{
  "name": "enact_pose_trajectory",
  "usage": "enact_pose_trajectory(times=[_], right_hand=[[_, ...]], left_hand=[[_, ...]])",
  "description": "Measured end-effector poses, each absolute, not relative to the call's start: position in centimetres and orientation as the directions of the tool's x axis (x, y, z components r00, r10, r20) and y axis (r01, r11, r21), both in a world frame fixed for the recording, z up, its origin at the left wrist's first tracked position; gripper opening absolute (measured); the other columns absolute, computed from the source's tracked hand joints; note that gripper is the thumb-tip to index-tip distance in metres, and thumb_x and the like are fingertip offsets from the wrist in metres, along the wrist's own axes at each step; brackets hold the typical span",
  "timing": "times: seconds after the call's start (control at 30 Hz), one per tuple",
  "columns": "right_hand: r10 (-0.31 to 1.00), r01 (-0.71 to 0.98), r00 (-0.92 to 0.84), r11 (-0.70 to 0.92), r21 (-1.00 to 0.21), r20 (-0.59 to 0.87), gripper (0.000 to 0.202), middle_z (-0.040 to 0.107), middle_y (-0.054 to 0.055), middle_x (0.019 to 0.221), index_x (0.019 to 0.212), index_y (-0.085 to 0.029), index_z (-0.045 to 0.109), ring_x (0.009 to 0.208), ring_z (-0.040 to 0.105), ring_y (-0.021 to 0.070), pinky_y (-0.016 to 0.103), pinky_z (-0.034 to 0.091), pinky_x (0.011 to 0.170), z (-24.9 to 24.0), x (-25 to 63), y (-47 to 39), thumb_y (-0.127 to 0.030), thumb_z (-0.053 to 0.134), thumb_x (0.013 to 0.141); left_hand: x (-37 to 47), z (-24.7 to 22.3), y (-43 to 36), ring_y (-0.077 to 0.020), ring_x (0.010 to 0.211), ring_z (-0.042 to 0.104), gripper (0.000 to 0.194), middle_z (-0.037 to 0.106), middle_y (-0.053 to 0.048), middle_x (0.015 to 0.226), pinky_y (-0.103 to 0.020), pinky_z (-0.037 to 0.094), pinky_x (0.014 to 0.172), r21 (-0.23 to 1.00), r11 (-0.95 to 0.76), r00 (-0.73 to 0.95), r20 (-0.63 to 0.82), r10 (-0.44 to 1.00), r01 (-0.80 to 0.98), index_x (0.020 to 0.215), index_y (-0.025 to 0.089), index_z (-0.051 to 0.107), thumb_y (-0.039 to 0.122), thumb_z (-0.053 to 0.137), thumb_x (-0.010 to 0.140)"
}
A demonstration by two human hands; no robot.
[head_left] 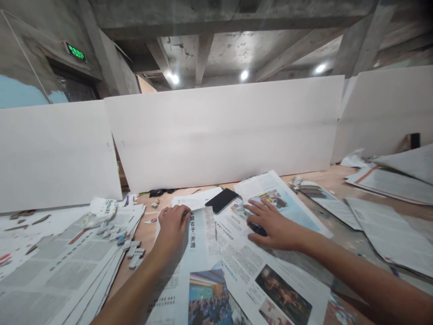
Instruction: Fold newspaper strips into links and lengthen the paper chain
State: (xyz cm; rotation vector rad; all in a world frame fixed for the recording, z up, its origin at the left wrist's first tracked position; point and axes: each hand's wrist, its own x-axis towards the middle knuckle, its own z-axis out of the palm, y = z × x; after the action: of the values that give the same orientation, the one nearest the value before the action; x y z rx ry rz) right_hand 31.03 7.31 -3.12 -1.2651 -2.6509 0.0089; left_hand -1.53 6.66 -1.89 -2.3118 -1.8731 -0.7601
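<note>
My left hand [173, 222] has its fingers curled together at the upper left of a printed newspaper sheet [199, 253]; a small dark bit shows at the fingertips, too small to name. My right hand [270, 225] rests on a second newspaper sheet [246, 253] that overlaps the first at an angle. A dark rounded object [257, 229] sits between its thumb and fingers, partly hidden by them. Between the hands, farther from me, a black phone [223, 200] lies on the papers.
Stacked newspapers [61, 266] lie at left, with small grey-white blocks [135, 258] and a crumpled white bag [101, 211] beside them. More paper sheets [392, 234] cover the right side. White boards [223, 135] stand along the table's far edge.
</note>
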Motion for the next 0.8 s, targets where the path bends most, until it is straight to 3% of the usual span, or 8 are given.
enact_pose_trajectory(times=[0.1,0.17,0.23,0.3,0.43,0.53,0.67,0.8], right_hand=[[0.841,0.867,-0.479,0.498,-0.016,0.252,0.018,0.055,0.017,0.138,0.088,-0.017,0.069,0.138,0.034,0.0381,0.058,0.018,0.113,-3.0,31.7,8.2,-0.033,0.061,0.085],[0.854,0.883,-0.423,0.464,-0.076,0.303,0.016,0.062,0.017,0.125,0.09,-0.016,0.068,0.125,0.048,0.0344,0.052,0.031,0.106,-2.5,30.8,7.8,-0.027,0.057,0.087],[0.876,0.845,-0.387,0.462,-0.27,0.287,0.018,0.068,0.012,0.102,0.092,-0.016,0.066,0.097,0.062,0.0262,0.04,0.046,0.086,-2.0,28.9,6.6,-0.027,0.051,0.091],[0.88,0.733,-0.441,0.468,-0.494,0.179,0.016,0.068,0.006,0.085,0.087,-0.018,0.065,0.074,0.062,0.0185,0.029,0.046,0.068,-1.8,26.7,4.8,-0.026,0.051,0.09],[0.837,0.588,-0.547,0.413,-0.695,0.035,0.016,0.067,0.001,0.078,0.087,-0.019,0.066,0.069,0.059,0.0149,0.023,0.042,0.062,-2.5,23.5,1.5,-0.033,0.065,0.081],[0.847,0.627,-0.531,0.416,-0.659,0.029,0.027,0.066,0.001,0.08,0.089,-0.019,0.066,0.07,0.058,0.016,0.024,0.039,0.061,-3.5,22.5,0.5,-0.038,0.074,0.071],[0.852,0.662,-0.516,0.461,-0.592,0.086,0.011,0.065,0.0,0.076,0.083,-0.019,0.066,0.068,0.056,0.0146,0.024,0.037,0.062,-4.5,21.9,0.6,-0.022,0.064,0.073],[0.84,0.645,-0.536,0.472,-0.601,0.084,0.012,0.066,-0.001,0.072,0.077,-0.019,0.066,0.063,0.055,0.0128,0.022,0.037,0.06,-4.7,21.7,1.0,-0.015,0.055,0.074]], left_hand=[[-1.5,-2.3,6.6,-0.0271,0.099,0.061,0.024,0.069,-0.008,0.097,-0.05,0.026,0.105,0.218,-0.198,0.1,0.392,0.915,0.956,0.097,0.02,0.065,0.02,0.042,0.092],[-1.3,-2.7,6.5,-0.0319,0.111,0.057,0.029,0.066,-0.014,0.111,-0.056,0.02,0.109,0.193,-0.164,0.078,0.389,0.918,0.967,0.112,0.018,0.063,0.019,0.043,0.091],[-0.8,-3.2,6.1,-0.0343,0.129,0.045,0.042,0.054,-0.018,0.135,-0.056,0.014,0.113,0.165,-0.176,0.102,0.379,0.92,0.971,0.131,0.016,0.054,0.019,0.047,0.09],[0.0,-3.8,5.5,-0.0327,0.14,0.033,0.054,0.039,-0.016,0.152,-0.054,0.013,0.116,0.153,-0.225,0.167,0.319,0.933,0.962,0.142,0.017,0.044,0.024,0.051,0.089],[2.1,-5.4,3.9,-0.0323,0.148,0.019,0.067,0.023,-0.017,0.16,-0.053,0.017,0.117,0.191,-0.278,0.262,0.103,0.96,0.942,0.152,0.012,0.027,0.039,0.044,0.093],[3.1,-6.2,3.1,-0.0313,0.148,0.017,0.063,0.021,-0.017,0.16,-0.052,0.017,0.118,0.167,-0.269,0.266,0.041,0.963,0.949,0.153,0.01,0.024,0.037,0.032,0.097],[3.4,-6.4,2.8,-0.0308,0.148,0.019,0.061,0.021,-0.016,0.16,-0.052,0.017,0.118,0.124,-0.266,0.263,0.039,0.964,0.956,0.153,0.01,0.027,0.036,0.028,0.098],[3.4,-6.5,2.9,-0.0311,0.147,0.02,0.06,0.023,-0.016,0.159,-0.052,0.018,0.118,0.115,-0.266,0.263,0.04,0.964,0.957,0.152,0.01,0.028,0.036,0.028,0.098]])
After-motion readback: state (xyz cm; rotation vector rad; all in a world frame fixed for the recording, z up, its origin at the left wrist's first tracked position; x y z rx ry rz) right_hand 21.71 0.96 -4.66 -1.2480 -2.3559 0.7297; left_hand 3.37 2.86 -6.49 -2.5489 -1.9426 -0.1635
